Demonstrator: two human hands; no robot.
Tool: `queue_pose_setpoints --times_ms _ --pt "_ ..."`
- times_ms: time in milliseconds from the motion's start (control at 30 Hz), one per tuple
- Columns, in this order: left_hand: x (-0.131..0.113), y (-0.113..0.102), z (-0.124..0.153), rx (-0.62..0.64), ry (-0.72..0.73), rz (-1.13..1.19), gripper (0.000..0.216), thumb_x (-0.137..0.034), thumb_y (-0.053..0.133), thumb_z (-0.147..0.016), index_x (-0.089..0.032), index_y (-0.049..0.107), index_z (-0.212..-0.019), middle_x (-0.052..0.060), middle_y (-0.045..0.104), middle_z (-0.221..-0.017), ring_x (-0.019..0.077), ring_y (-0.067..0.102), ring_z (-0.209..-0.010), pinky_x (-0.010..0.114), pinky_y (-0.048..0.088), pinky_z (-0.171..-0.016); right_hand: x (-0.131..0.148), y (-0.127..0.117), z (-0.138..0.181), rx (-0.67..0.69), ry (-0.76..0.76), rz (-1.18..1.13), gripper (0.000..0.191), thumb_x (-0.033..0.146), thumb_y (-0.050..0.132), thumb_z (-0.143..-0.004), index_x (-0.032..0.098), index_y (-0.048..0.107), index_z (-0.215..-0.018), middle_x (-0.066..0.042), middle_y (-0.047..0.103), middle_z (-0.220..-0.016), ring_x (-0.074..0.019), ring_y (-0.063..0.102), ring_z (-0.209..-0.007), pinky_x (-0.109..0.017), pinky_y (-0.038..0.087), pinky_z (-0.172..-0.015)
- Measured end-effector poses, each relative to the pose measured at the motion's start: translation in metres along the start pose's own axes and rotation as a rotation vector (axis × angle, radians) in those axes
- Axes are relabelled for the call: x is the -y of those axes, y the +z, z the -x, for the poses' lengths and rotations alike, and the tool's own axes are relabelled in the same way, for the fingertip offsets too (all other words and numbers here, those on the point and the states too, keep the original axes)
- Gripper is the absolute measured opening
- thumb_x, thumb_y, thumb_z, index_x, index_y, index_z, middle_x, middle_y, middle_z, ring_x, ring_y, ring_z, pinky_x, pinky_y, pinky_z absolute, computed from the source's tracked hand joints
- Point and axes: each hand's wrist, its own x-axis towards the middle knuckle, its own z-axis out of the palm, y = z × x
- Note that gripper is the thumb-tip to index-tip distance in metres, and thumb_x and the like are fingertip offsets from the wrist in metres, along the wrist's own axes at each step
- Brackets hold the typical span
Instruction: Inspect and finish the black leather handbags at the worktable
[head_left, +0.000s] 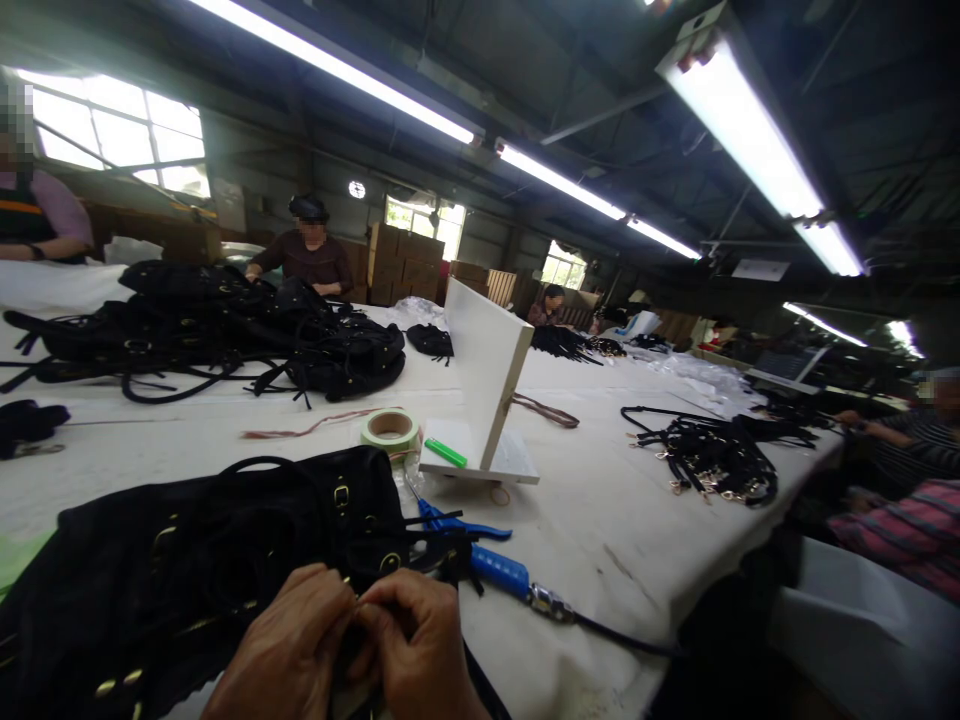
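A black bag (pixel 187 560) with gold buckles and rings lies at the near edge of the white table (pixel 600 500). My left hand (pixel 289 650) and my right hand (pixel 420 645) meet over its near side, fingers curled and pinched together on a small gold fitting of the bag. What exactly sits between the fingertips is too small to make out. Black straps (pixel 442 535) from the bag trail to the right over a blue-handled tool (pixel 499 570).
A tape roll (pixel 390 428), a white L-shaped board (pixel 484 395) with a green marker (pixel 446 452), a heap of black bags (pixel 225 330) at the left, and a pile of black straps (pixel 712 460) at the right. Other people work around the table.
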Motion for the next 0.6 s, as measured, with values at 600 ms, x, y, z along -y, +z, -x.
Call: queue_pose_setpoints --times_ms 600 --pt "-0.013 -0.007 -0.005 -0.02 -0.149 0.036 0.023 -0.012 0.035 -0.091 -0.019 0.044 -0.07 0.001 0.052 -0.068 0.0149 0.051 -0.066 0.028 0.042 -0.066 0.008 -0.004 -0.002 0.074 0.027 -0.004 0.021 0.035 0.061 -0.087 0.016 0.065 -0.08 0.0 0.061 -0.057 -0.011 0.057 -0.043 -0.017 0.043 -0.042"
